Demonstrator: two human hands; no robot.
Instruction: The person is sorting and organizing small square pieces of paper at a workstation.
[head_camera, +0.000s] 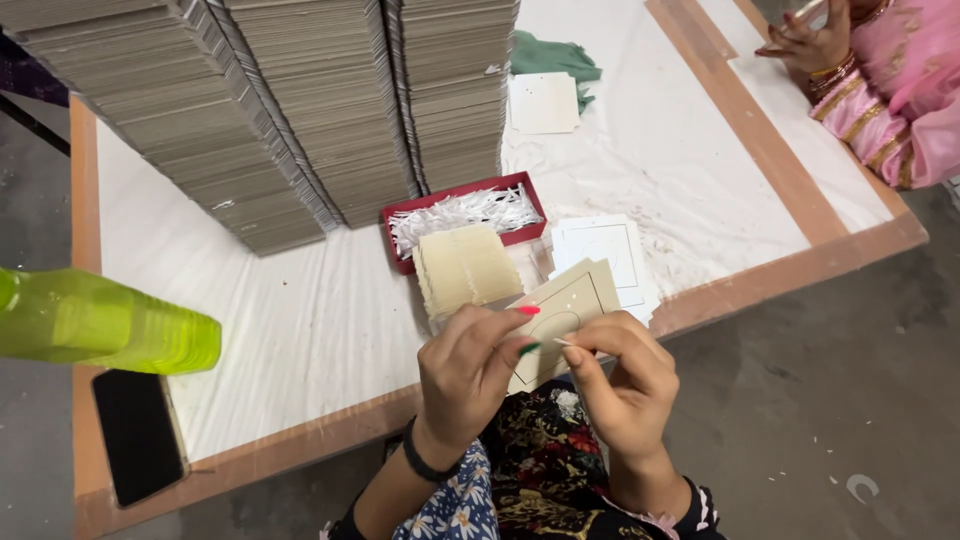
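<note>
Both hands (545, 370) pinch beige card (565, 310) btwn fingertips, above lap.

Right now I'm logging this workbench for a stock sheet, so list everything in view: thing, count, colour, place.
Card stacks: three, grey-brown, tall, table's far side.
Tray: one, red, holding white paper shreds, below the stacks.
Cream cards: one fanned pile, in front of the tray.
White cards: one pile, right of the cream pile.
White card: one, beside green cloth, far side.
Phone: one, black, table's near left corner.
Green object: one, blurred, left edge.
Co-worker's hand: pink sleeve, top right.
Beige card: one, held in both hands.
Left hand: grip on card.
Right hand: grip on card.
</note>
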